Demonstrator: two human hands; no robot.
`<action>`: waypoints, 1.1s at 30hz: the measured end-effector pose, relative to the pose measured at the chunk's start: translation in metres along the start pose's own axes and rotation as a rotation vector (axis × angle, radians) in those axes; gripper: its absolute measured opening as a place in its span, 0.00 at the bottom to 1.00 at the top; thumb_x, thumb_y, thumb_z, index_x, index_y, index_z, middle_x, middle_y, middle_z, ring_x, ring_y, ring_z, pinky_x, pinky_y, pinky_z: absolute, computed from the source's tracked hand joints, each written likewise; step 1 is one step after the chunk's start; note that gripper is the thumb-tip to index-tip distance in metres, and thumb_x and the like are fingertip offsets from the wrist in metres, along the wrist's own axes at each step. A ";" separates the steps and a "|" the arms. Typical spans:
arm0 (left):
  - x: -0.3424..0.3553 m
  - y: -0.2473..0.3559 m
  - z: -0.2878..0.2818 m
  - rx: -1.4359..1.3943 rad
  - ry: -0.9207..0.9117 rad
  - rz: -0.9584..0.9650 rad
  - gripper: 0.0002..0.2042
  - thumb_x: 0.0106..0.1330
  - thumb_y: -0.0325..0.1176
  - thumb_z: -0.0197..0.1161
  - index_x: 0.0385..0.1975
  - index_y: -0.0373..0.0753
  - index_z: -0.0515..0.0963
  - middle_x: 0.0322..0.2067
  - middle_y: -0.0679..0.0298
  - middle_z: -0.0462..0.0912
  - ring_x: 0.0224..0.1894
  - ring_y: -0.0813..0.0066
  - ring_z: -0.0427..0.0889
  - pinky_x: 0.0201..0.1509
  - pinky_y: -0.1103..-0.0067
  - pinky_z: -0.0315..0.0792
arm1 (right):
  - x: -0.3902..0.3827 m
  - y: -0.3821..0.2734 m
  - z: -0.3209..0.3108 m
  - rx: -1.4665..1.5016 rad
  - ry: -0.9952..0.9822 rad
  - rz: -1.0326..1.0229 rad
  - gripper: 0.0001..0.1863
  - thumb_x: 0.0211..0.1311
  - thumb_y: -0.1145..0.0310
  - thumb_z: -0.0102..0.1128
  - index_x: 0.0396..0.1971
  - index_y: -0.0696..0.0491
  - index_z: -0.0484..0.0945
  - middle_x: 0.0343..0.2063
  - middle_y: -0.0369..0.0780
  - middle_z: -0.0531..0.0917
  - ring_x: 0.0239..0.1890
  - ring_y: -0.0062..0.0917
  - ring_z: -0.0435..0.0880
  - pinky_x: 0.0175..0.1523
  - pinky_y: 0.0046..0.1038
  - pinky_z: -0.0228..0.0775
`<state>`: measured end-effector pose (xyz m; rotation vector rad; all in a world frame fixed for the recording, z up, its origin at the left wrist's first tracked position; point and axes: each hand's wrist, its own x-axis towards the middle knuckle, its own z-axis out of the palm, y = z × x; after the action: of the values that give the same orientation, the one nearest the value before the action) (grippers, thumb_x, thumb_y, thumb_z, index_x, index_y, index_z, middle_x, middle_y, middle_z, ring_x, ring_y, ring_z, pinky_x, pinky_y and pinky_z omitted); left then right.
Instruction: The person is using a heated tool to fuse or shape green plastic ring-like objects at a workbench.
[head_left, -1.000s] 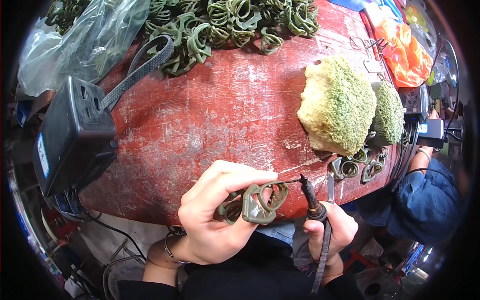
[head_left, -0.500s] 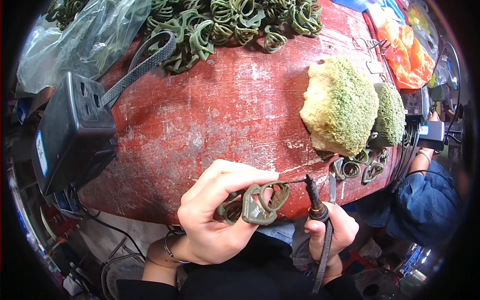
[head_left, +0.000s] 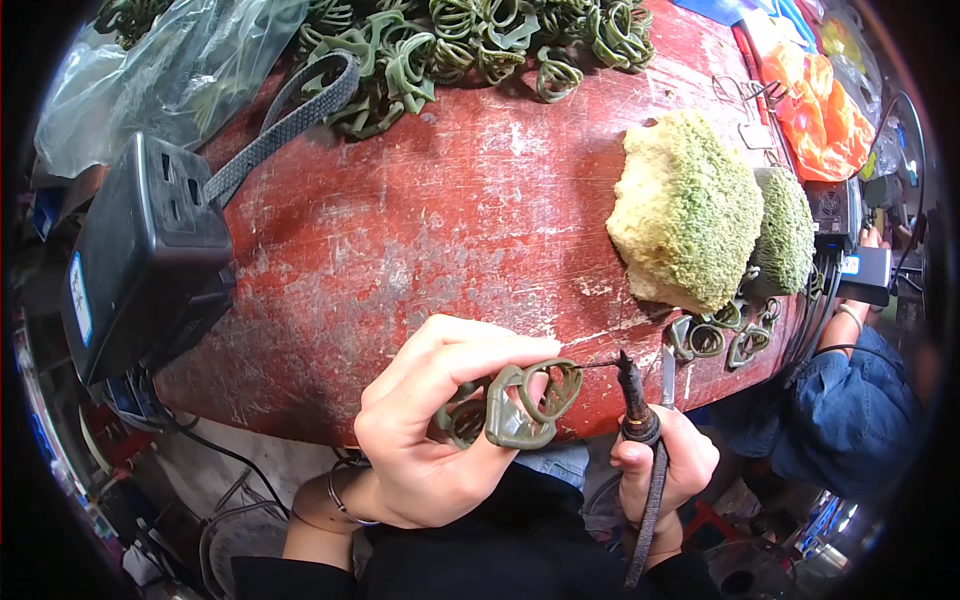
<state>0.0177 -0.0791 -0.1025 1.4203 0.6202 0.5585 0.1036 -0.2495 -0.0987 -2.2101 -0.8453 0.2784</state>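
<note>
My left hand (head_left: 425, 425) is closed around a couple of dark green, waxy ring-shaped pieces (head_left: 512, 418) near the table's front edge. The one in front has a squarish frame joined to round bands. In my right hand (head_left: 682, 455) is a soldering iron (head_left: 632, 395), its blackened tip pointing up. A thin dark strand stretches from the green piece to that tip. A narrow metal blade (head_left: 669, 375) also sticks up from the right hand; its handle is hidden. A grey braided cord (head_left: 648, 515) hangs down past the fingers.
Across the scuffed red table (head_left: 430, 240) lies a heap of green rings (head_left: 480, 35). Two rough yellow-green blocks (head_left: 690, 210) stand right, with a few rings (head_left: 708, 340) below. A black box (head_left: 150, 240) with a strap is left. Another person's arm (head_left: 850, 330) is at far right.
Both hands keep their hold and barely move. The view has shifted slightly, and the iron's tip sits a touch farther from the green piece, with the strand still between them.
</note>
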 end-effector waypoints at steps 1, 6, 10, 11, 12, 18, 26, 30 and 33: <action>0.000 0.000 0.000 0.002 0.005 0.013 0.11 0.49 0.20 0.64 0.35 0.31 0.77 0.31 0.56 0.77 0.31 0.71 0.77 0.35 0.82 0.71 | 0.000 0.000 0.000 0.001 -0.002 0.000 0.20 0.48 0.55 0.65 0.24 0.60 0.75 0.13 0.38 0.74 0.15 0.26 0.75 0.21 0.22 0.66; -0.001 0.000 0.000 0.023 0.016 0.026 0.11 0.49 0.20 0.64 0.35 0.31 0.77 0.31 0.56 0.77 0.31 0.71 0.78 0.35 0.81 0.71 | -0.007 0.008 0.002 0.076 0.022 0.054 0.22 0.48 0.52 0.65 0.25 0.59 0.75 0.13 0.39 0.74 0.15 0.27 0.75 0.21 0.22 0.66; 0.003 0.001 -0.004 0.167 -0.029 0.166 0.14 0.45 0.17 0.64 0.35 0.31 0.77 0.30 0.56 0.77 0.31 0.71 0.78 0.35 0.82 0.72 | -0.007 0.005 0.001 0.035 0.030 0.042 0.22 0.47 0.52 0.65 0.25 0.59 0.75 0.13 0.39 0.74 0.15 0.27 0.75 0.21 0.23 0.66; 0.003 0.000 -0.005 0.167 -0.029 0.166 0.14 0.45 0.17 0.64 0.35 0.31 0.77 0.30 0.56 0.77 0.31 0.71 0.78 0.35 0.82 0.72 | -0.006 0.004 0.002 0.022 0.024 0.036 0.22 0.48 0.53 0.65 0.25 0.59 0.76 0.13 0.39 0.74 0.15 0.27 0.75 0.21 0.23 0.66; 0.004 -0.001 -0.005 0.200 -0.030 0.210 0.15 0.44 0.17 0.63 0.35 0.31 0.77 0.30 0.56 0.77 0.31 0.70 0.78 0.35 0.81 0.72 | -0.005 0.003 0.002 0.009 0.019 0.030 0.21 0.48 0.53 0.65 0.25 0.59 0.76 0.13 0.39 0.73 0.15 0.27 0.75 0.21 0.23 0.66; 0.003 -0.004 -0.004 0.243 -0.014 0.264 0.16 0.43 0.16 0.63 0.35 0.31 0.77 0.30 0.55 0.77 0.32 0.69 0.78 0.35 0.81 0.72 | -0.002 0.001 0.002 0.006 0.000 0.012 0.20 0.48 0.56 0.65 0.25 0.60 0.75 0.13 0.38 0.74 0.15 0.27 0.74 0.21 0.23 0.66; 0.001 -0.002 -0.004 0.213 0.008 0.228 0.16 0.42 0.16 0.64 0.35 0.31 0.77 0.31 0.55 0.77 0.32 0.69 0.79 0.36 0.81 0.72 | -0.001 0.001 0.000 -0.007 -0.009 0.004 0.20 0.48 0.56 0.65 0.25 0.60 0.75 0.14 0.38 0.74 0.15 0.28 0.74 0.22 0.23 0.66; 0.002 -0.001 -0.003 0.190 0.025 0.217 0.16 0.43 0.16 0.64 0.35 0.31 0.77 0.31 0.55 0.77 0.32 0.69 0.79 0.36 0.81 0.72 | 0.000 0.000 0.000 -0.013 -0.016 -0.008 0.20 0.48 0.55 0.65 0.25 0.60 0.75 0.14 0.38 0.74 0.15 0.28 0.74 0.21 0.23 0.66; 0.003 -0.002 -0.003 0.207 0.025 0.250 0.16 0.43 0.16 0.64 0.35 0.31 0.77 0.31 0.56 0.77 0.32 0.70 0.79 0.36 0.81 0.72 | 0.000 0.000 0.000 -0.024 -0.015 -0.024 0.20 0.48 0.55 0.65 0.25 0.59 0.75 0.14 0.38 0.73 0.15 0.27 0.74 0.21 0.23 0.66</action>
<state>0.0174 -0.0750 -0.1045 1.7025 0.5352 0.7263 0.1034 -0.2496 -0.0989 -2.2208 -0.8869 0.2757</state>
